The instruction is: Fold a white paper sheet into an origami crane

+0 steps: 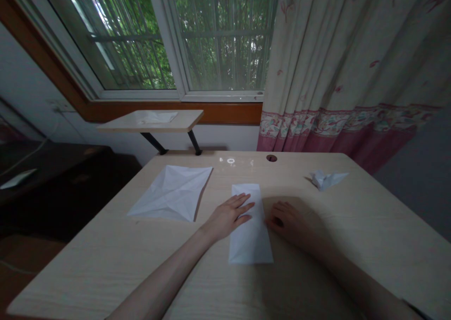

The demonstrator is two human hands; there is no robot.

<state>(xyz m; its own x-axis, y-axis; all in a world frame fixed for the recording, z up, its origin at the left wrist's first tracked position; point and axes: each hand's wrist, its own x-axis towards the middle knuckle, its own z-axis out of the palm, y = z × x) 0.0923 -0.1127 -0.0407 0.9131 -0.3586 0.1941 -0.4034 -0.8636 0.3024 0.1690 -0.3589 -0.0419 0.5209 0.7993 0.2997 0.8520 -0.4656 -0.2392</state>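
A white sheet of paper [249, 247], folded into a long rectangle, lies lengthwise in front of me on the desk. My left hand [235, 213] rests on its upper middle, fingers stretched out and spread, palm down. At the paper's right edge is my right hand [284, 220], with its fingers curled in and the thumb and forefinger closed at that edge. The fingertips of this hand are partly in shadow. Faint creases show on the folded paper.
A larger creased white sheet [172, 193] lies flat at the left of the desk [116, 263]. At the right back sits a small folded paper figure [327, 179]. A raised shelf [121, 122] bearing more paper [158, 117] stands at the back left. A round cable hole [271, 158] is near the back edge.
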